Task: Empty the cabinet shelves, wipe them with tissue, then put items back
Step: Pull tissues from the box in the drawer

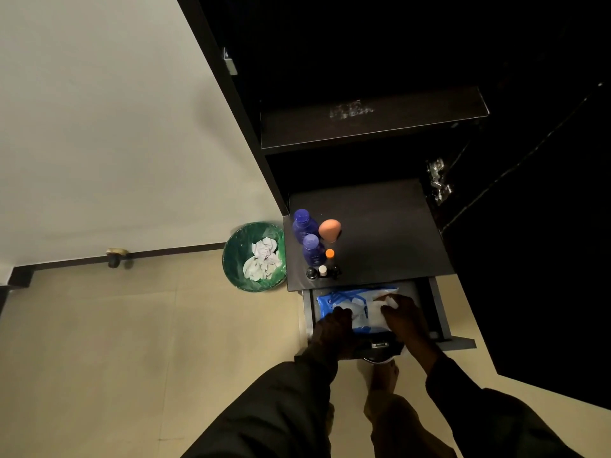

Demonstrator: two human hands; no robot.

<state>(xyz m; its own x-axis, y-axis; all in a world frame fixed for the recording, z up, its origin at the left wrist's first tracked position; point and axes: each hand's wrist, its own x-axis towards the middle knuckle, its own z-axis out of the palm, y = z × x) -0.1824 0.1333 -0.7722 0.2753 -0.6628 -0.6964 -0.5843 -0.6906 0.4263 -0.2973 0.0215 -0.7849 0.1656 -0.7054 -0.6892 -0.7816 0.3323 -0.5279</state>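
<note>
Over the open drawer [439,312], left hand [334,328] holds the tissue pack [350,309]; right hand's [401,314] grip pinches tissue [390,300].

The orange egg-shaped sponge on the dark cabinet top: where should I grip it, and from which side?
Probably pinch the orange egg-shaped sponge across its rounded upper body, coming from above and from the right. The two purple plastic bottles stand close on its left, while the dark cabinet top to its right is bare, so fingers have room there.
</note>
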